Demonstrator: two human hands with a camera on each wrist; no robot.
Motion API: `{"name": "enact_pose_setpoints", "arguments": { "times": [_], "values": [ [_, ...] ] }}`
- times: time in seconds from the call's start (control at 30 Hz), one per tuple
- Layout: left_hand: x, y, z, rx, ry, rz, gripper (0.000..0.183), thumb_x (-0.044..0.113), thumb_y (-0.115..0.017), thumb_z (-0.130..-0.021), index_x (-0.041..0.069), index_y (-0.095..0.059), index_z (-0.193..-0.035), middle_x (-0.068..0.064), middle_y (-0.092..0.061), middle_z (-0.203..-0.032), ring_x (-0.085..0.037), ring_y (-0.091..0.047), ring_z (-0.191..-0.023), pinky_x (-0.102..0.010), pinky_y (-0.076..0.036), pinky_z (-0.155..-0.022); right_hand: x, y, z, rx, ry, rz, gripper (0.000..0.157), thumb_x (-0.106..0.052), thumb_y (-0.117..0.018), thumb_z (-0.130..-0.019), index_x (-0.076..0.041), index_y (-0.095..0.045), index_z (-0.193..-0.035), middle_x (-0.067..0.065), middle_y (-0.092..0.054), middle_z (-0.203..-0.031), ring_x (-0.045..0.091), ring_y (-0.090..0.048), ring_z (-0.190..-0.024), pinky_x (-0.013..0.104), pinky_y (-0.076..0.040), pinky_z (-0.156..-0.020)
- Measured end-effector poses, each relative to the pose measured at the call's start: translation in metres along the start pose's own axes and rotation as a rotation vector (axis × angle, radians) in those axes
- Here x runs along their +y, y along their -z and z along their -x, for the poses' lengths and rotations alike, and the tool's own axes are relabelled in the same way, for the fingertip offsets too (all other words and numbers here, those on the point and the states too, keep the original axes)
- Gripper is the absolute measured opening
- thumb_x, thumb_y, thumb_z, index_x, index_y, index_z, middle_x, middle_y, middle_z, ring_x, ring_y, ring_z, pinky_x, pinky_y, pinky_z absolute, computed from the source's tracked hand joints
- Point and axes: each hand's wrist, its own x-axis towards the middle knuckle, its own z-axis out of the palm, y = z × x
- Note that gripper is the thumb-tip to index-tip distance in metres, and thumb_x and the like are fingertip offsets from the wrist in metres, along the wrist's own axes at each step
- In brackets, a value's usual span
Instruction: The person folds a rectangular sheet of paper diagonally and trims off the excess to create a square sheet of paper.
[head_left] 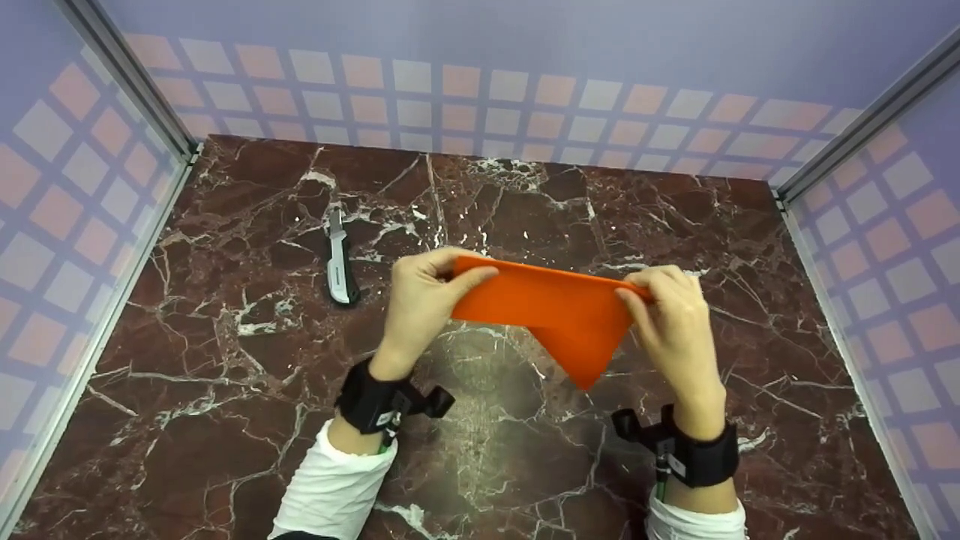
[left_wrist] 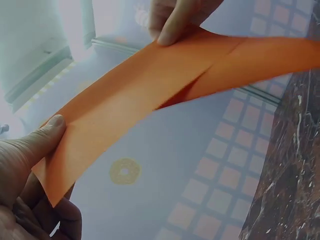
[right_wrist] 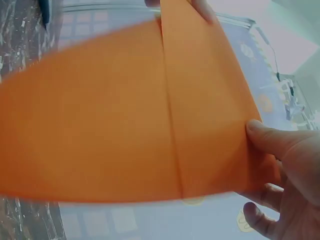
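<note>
A folded sheet of orange paper is held up above the table between both hands. My left hand pinches its left end, thumb on the near face. At the opposite end, my right hand pinches the top corner between thumb and fingers. The top edge runs nearly straight from hand to hand, and a pointed flap hangs down toward the right. In the left wrist view the paper bows slightly, with a slit of shadow between two layers. The right wrist view shows a fold line crossing the paper.
A utility knife with a grey and black handle lies on the dark red marble table, left of the paper, blade end pointing away. Panels patterned with pink and white squares enclose the back and both sides.
</note>
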Motion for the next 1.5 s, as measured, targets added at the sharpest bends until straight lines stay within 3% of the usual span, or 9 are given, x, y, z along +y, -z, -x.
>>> {"name": "enact_pose_setpoints", "arguments": {
  "times": [0.33,0.5,0.63,0.8,0.9,1.07,1.23,1.4,1.5],
  "values": [
    [0.0,0.008,-0.001,-0.003,0.026,-0.014,0.025,0.008,-0.087,-0.087,0.004,-0.075,-0.109,-0.009,-0.082,-0.095,-0.02,-0.077,-0.08,-0.032,-0.064,-0.069,0.0,0.005,0.002,0.025,-0.257,-0.341,0.008,0.005,-0.078,-0.093,0.009,-0.072,-0.096,-0.003,-0.072,-0.087,0.006,-0.059,-0.07,0.016,-0.048,-0.065],
    [-0.002,0.012,-0.004,0.008,0.023,0.008,0.026,0.007,-0.087,-0.088,0.002,-0.074,-0.11,-0.011,-0.081,-0.097,-0.022,-0.077,-0.082,-0.034,-0.065,-0.069,0.008,0.004,0.002,-0.054,-0.365,-0.517,0.025,-0.004,-0.072,-0.101,0.019,-0.065,-0.101,-0.008,-0.069,-0.08,0.003,-0.054,-0.062,0.014,-0.045,-0.057],
    [-0.002,0.022,-0.006,-0.027,0.0,-0.11,0.026,0.01,-0.087,-0.089,0.004,-0.072,-0.11,-0.007,-0.081,-0.098,-0.02,-0.073,-0.08,-0.027,-0.059,-0.071,0.008,-0.001,0.001,-0.079,-0.427,-0.577,0.025,-0.002,-0.074,-0.1,0.021,-0.064,-0.098,-0.006,-0.07,-0.077,0.002,-0.052,-0.062,0.015,-0.043,-0.056],
    [-0.001,0.033,-0.006,-0.175,-0.17,-0.529,0.023,0.012,-0.087,-0.088,0.008,-0.074,-0.107,-0.005,-0.08,-0.1,-0.023,-0.068,-0.081,-0.037,-0.051,-0.08,-0.005,-0.011,0.001,-0.038,-0.405,-0.489,0.013,0.007,-0.076,-0.094,0.018,-0.069,-0.097,-0.008,-0.074,-0.083,0.003,-0.05,-0.061,0.015,-0.041,-0.055],
    [-0.003,0.026,-0.005,-0.275,-0.312,-0.668,0.022,0.02,-0.086,-0.09,0.007,-0.076,-0.105,-0.006,-0.08,-0.1,-0.024,-0.071,-0.085,-0.046,-0.053,-0.091,-0.016,-0.018,0.003,-0.009,-0.346,-0.397,0.008,0.01,-0.078,-0.09,0.013,-0.072,-0.095,-0.003,-0.074,-0.082,0.003,-0.049,-0.059,0.015,-0.04,-0.053],
    [-0.012,-0.003,0.0,-0.348,-0.505,-0.675,0.038,0.044,-0.067,-0.103,0.006,-0.072,-0.101,-0.002,-0.074,-0.083,-0.015,-0.065,-0.064,-0.029,-0.055,-0.065,-0.031,-0.03,0.006,0.018,-0.228,-0.345,0.012,0.014,-0.08,-0.085,0.005,-0.074,-0.091,0.011,-0.075,-0.083,0.004,-0.058,-0.07,0.015,-0.048,-0.065],
    [-0.022,-0.023,0.006,-0.257,-0.701,-0.685,0.056,0.055,-0.038,-0.11,0.009,-0.062,-0.089,0.005,-0.052,-0.058,-0.006,-0.037,-0.042,-0.02,-0.027,-0.039,-0.037,-0.04,0.008,0.007,-0.145,-0.427,0.013,0.014,-0.079,-0.086,0.004,-0.074,-0.093,0.015,-0.075,-0.087,0.005,-0.065,-0.074,0.015,-0.049,-0.067],
    [-0.027,-0.027,0.006,-0.174,-0.813,-0.627,0.048,0.047,-0.046,-0.111,0.009,-0.057,-0.083,0.005,-0.047,-0.053,-0.006,-0.032,-0.039,-0.02,-0.026,-0.036,-0.036,-0.044,0.01,0.011,-0.153,-0.485,0.003,0.003,-0.077,-0.093,0.005,-0.076,-0.096,0.016,-0.076,-0.088,0.007,-0.062,-0.069,0.016,-0.045,-0.064],
    [-0.027,-0.027,0.006,-0.169,-0.824,-0.605,0.045,0.044,-0.053,-0.109,0.009,-0.057,-0.082,0.005,-0.047,-0.052,-0.007,-0.033,-0.038,-0.021,-0.028,-0.036,-0.036,-0.045,0.01,0.016,-0.156,-0.491,0.016,-0.011,-0.074,-0.099,0.005,-0.076,-0.097,0.015,-0.076,-0.087,0.007,-0.055,-0.065,0.017,-0.04,-0.061]
  ]
}}
